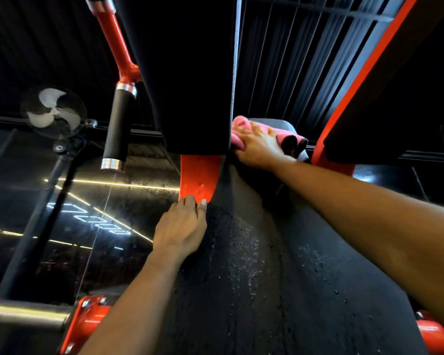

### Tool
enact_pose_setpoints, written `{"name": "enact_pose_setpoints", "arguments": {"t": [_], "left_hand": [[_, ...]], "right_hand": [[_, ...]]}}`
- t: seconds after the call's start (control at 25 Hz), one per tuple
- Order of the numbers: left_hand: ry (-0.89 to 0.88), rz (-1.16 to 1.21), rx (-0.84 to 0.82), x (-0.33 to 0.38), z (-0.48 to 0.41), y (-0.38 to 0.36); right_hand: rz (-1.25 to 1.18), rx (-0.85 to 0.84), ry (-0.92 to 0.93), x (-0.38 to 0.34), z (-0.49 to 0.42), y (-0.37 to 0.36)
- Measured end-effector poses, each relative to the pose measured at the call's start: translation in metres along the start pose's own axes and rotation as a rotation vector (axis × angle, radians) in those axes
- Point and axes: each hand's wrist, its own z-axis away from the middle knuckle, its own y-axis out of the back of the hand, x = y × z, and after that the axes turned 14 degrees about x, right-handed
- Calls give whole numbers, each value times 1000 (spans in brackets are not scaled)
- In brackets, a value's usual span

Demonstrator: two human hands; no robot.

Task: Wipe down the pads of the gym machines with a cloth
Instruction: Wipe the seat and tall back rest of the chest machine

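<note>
Our pink cloth (241,126) lay bunched against the small dark pad (282,125) at the machine's far end. Our right hand (259,147) gripped it, fingers curled into its folds. Our left hand (182,226) rested on the long black pad (254,265), fingers together and nearly straight, tips touching the red frame plate (199,175). A fan (54,111) stood off left.

Head view, single, wide-angle.
Worn on the head; directed forward along the black pad (254,265), which is seen from close by.
</note>
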Motion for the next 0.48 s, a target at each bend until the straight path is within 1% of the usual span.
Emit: {"name": "enact_pose_setpoints", "arguments": {"t": [0.12, 0.28, 0.36, 0.48], "left_hand": [[40, 39, -54, -1, -3, 3], [54, 36, -102, 4, -4, 9], [46, 36, -110, 3, -4, 9], [20, -1, -64, 3, -2, 6]], "right_hand": [[-19, -49, 68, -18, 50, 7], [-32, 15, 198, -33, 123, 5], [-6, 31, 184, -23, 116, 5], [39, 67, 49, -13, 66, 2]]}}
